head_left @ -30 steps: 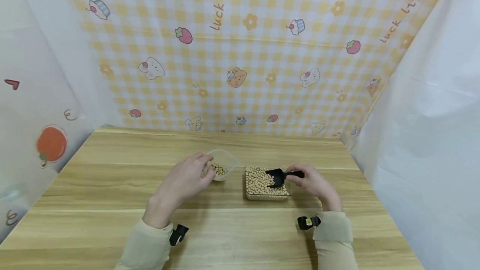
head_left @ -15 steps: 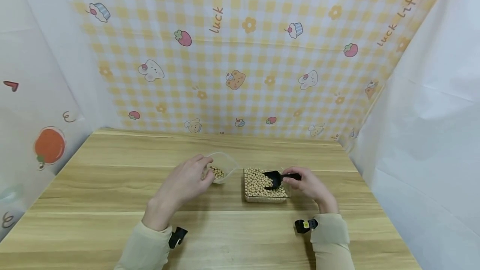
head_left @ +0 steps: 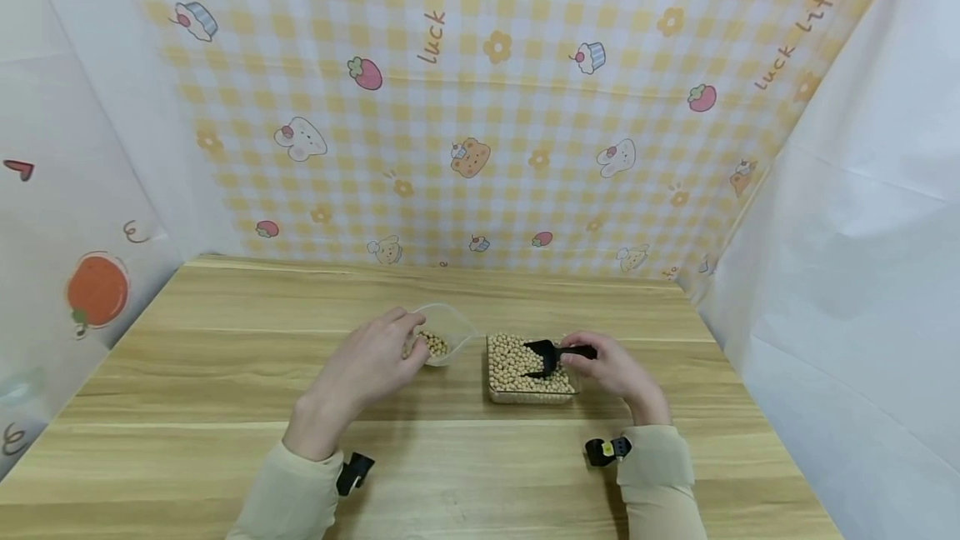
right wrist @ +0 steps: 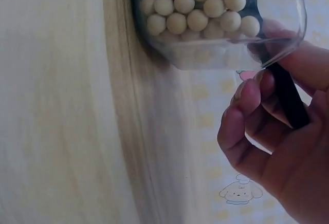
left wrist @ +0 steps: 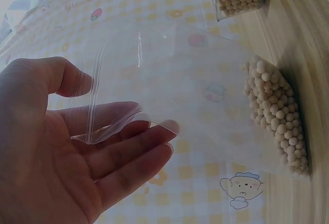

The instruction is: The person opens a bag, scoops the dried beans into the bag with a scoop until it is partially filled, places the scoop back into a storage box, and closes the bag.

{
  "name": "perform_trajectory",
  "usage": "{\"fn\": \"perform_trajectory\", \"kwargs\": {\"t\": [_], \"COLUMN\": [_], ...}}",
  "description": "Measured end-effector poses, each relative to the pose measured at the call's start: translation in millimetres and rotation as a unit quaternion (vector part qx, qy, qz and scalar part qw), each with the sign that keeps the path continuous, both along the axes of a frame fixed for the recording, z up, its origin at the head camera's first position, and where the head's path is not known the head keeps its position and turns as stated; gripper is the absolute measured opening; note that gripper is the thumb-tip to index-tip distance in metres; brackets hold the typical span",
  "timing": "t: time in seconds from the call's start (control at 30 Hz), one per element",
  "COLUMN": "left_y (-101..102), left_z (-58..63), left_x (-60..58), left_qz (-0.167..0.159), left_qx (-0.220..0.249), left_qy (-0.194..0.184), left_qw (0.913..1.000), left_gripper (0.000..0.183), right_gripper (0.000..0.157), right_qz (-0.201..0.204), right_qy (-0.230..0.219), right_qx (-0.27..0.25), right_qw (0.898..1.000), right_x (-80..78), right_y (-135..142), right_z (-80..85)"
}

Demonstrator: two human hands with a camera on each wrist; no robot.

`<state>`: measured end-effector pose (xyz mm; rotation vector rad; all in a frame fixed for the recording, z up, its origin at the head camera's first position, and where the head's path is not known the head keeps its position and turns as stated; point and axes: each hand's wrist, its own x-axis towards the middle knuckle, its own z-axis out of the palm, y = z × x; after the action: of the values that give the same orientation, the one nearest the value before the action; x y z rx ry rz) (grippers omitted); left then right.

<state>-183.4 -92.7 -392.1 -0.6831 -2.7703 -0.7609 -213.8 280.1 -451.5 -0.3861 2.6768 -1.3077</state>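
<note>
My left hand (head_left: 372, 357) holds a clear zip-top bag (left wrist: 169, 70) by one side of its mouth, the thumb near the zip strip and fingers at the edge. Soybeans (left wrist: 277, 111) lie in the bag's bottom, which stands on the table. To its right sits a clear rectangular box (head_left: 534, 397), filled with soybeans (head_left: 512, 363). My right hand (head_left: 618, 369) grips the handle of a black scoop (head_left: 546, 358), thumb and fingers round it at the box's right side. The scoop's blade is partly sunk in the beans.
A light wooden table (head_left: 465, 465) carries both containers. Behind it hangs a yellow checked cloth (head_left: 450, 107) with cartoon prints. White sheets (head_left: 847, 273) close off the sides. Each wrist bears a small black camera (head_left: 354, 472).
My right hand has pushed the scoop a little left, further into the beans in the box. The left hand and the bag stay put.
</note>
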Motion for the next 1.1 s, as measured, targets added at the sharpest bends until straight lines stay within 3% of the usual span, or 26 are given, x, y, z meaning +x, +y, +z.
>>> {"fn": "perform_trajectory", "kwargs": {"t": [0.5,1.1], "left_y": [0,-3], "left_z": [0.1,1.0], "left_x": [-0.4,-0.7], "left_qz": [-0.005,-0.009], "left_qx": [0.008,0.012], "left_qy": [-0.003,0.008], "left_qw": [1.0000,0.9999], "left_gripper": [0.039,0.038], "right_gripper": [0.022,0.025], "right_qz": [0.033,0.039], "right_qy": [0.026,0.011], "right_qx": [-0.003,-0.053], "right_qw": [0.999,0.998], "right_x": [-0.3,-1.0], "right_y": [9,19], "right_z": [-3.3,-5.4]}}
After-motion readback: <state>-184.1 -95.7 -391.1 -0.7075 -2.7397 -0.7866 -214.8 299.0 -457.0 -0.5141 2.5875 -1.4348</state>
